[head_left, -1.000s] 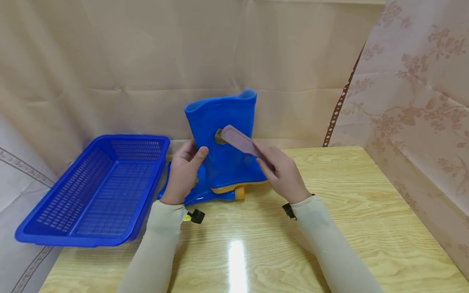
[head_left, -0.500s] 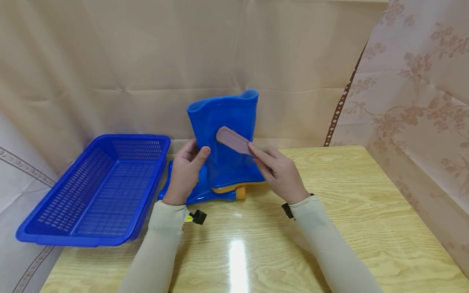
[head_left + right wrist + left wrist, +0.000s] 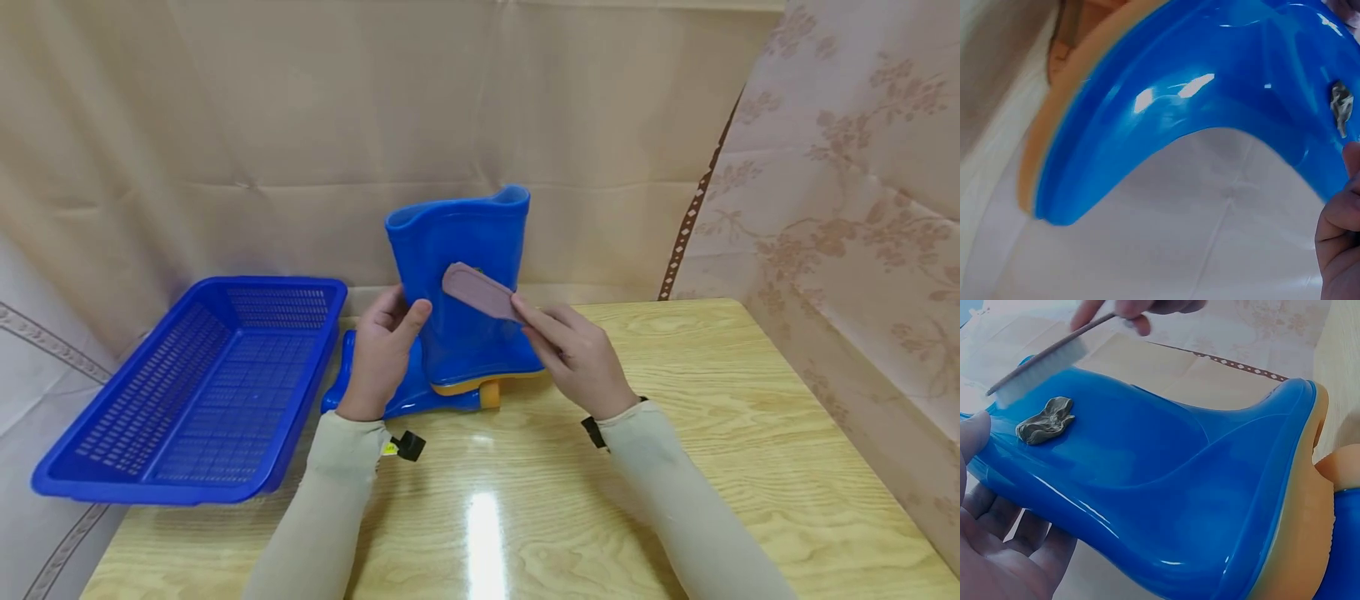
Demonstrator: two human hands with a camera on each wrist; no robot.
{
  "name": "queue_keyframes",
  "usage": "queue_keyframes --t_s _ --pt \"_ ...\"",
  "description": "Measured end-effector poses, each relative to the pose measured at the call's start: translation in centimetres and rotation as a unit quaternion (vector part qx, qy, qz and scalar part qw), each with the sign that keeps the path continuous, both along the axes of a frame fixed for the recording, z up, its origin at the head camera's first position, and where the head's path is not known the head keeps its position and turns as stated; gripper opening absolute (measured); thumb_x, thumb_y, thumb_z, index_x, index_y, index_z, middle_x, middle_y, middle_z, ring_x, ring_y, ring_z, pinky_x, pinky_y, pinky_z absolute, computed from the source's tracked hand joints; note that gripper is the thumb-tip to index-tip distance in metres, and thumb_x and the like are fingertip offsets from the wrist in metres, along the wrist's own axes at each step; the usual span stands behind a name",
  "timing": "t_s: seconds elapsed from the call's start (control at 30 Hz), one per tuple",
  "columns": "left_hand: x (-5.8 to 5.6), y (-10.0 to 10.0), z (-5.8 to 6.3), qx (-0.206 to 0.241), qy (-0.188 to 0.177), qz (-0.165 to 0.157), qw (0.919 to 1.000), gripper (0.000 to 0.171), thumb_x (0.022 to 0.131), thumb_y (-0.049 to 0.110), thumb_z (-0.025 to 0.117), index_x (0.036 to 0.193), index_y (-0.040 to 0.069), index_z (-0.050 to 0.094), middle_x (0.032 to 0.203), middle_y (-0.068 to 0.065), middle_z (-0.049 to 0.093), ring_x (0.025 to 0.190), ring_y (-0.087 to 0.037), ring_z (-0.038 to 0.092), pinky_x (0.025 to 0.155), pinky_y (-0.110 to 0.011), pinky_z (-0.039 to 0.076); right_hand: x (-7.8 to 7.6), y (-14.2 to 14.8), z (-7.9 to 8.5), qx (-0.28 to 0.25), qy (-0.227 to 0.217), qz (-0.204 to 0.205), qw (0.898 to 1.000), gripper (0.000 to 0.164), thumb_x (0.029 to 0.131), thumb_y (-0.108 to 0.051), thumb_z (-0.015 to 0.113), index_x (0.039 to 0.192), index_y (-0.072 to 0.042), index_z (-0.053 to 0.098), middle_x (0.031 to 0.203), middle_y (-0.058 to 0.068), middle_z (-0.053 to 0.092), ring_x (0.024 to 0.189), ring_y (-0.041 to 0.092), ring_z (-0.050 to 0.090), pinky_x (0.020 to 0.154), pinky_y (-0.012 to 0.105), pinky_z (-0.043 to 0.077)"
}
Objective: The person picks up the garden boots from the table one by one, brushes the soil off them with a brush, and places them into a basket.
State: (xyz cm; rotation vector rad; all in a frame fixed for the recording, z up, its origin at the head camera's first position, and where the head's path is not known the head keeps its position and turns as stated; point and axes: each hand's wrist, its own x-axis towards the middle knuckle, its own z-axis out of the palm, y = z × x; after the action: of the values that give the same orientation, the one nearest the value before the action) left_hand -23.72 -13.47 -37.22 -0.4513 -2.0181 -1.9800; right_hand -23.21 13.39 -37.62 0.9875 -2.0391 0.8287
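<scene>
A blue rain boot [image 3: 472, 342] with a yellow sole stands upright, toe to the right. My left hand [image 3: 380, 354] holds its shaft from the left, thumb in front and fingers behind. Between the thumb and fingers of my right hand [image 3: 581, 354] is a brush [image 3: 480, 292] with a mauve back. White bristles [image 3: 1041, 372] face the boot's shaft in the left wrist view. Close beside them a crumpled grey-brown smear [image 3: 1046, 420], like mud, sticks to the blue surface. In the head view the brush hides most of that smear.
A second blue boot [image 3: 427, 400] lies on its side beneath the first one. To the left stands a blue perforated plastic basket [image 3: 300, 417]. The wooden table [image 3: 720, 467] backs onto a beige curtain [image 3: 300, 125], with a floral cloth [image 3: 870, 225] at right.
The brush has shifted left and slightly down across the boot's shaft, covering the smear that showed beside it. The boot and my left hand have edged slightly right.
</scene>
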Motion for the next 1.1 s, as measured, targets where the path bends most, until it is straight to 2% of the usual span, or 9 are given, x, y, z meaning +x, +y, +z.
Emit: queue_keyframes --t_s 0.17,0.37,0.53,0.7,0.9,1.1 --pt "0.1 0.2 0.0 0.002 0.005 -0.002 1.0000 0.046 0.104 0.033 0.063 0.143 0.009 0.059 0.127 -0.010 0.067 0.116 -0.022 0.063 0.101 -0.035 0.054 -0.1 -1.1 0.8 0.009 0.004 -0.001 1.000 0.054 0.088 0.004 0.078 0.139 -0.009 0.066 0.098 0.010 0.068 0.070 0.015 0.053 0.056 0.027 0.045" --pt "0.2 0.6 0.1 0.007 0.002 0.005 1.0000 0.046 0.105 0.034 0.062 0.143 0.009 0.059 0.130 -0.009 0.066 0.119 -0.021 0.062 0.104 -0.038 0.052 -0.1 -1.3 1.1 0.016 -0.020 -0.018 1.000 0.050 0.093 0.000 0.075 0.141 -0.011 0.065 0.101 0.010 0.069 0.070 0.015 0.053 0.056 0.028 0.046" --pt "0.2 0.7 0.0 0.016 0.000 0.019 0.9997 0.045 0.105 0.033 0.061 0.144 0.009 0.059 0.134 -0.006 0.065 0.121 -0.020 0.062 0.107 -0.040 0.051 0.0 -0.7 0.7 0.021 -0.024 -0.032 0.999 0.049 0.092 0.001 0.075 0.139 -0.010 0.066 0.097 0.008 0.067 0.067 0.014 0.051 0.054 0.026 0.042" --pt "0.1 0.8 -0.1 0.026 0.009 0.018 0.9995 0.046 0.106 0.033 0.061 0.144 0.009 0.058 0.134 -0.007 0.065 0.121 -0.021 0.063 0.107 -0.041 0.051 0.1 -0.1 0.1 0.024 -0.025 -0.035 0.999 0.050 0.091 0.001 0.076 0.139 -0.010 0.066 0.093 0.007 0.064 0.066 0.013 0.048 0.054 0.026 0.040" --pt "0.2 0.8 -0.1 0.033 -0.002 0.024 0.9992 0.048 0.105 0.036 0.062 0.145 0.009 0.058 0.134 -0.005 0.066 0.119 -0.021 0.064 0.105 -0.042 0.052 0.3 0.5 -0.3 0.027 -0.032 -0.046 0.998 0.052 0.090 0.003 0.077 0.139 -0.010 0.066 0.098 0.008 0.068 0.067 0.012 0.051 0.053 0.025 0.043" --pt "0.0 0.9 -0.2 0.043 0.004 0.029 0.9987 0.046 0.105 0.032 0.062 0.143 0.007 0.060 0.129 -0.008 0.067 0.114 -0.021 0.064 0.101 -0.037 0.054 0.7 0.0 0.0 0.016 -0.013 -0.018 1.000 0.056 0.086 0.006 0.079 0.139 -0.009 0.066 0.101 0.011 0.070 0.069 0.014 0.055 0.054 0.026 0.047"
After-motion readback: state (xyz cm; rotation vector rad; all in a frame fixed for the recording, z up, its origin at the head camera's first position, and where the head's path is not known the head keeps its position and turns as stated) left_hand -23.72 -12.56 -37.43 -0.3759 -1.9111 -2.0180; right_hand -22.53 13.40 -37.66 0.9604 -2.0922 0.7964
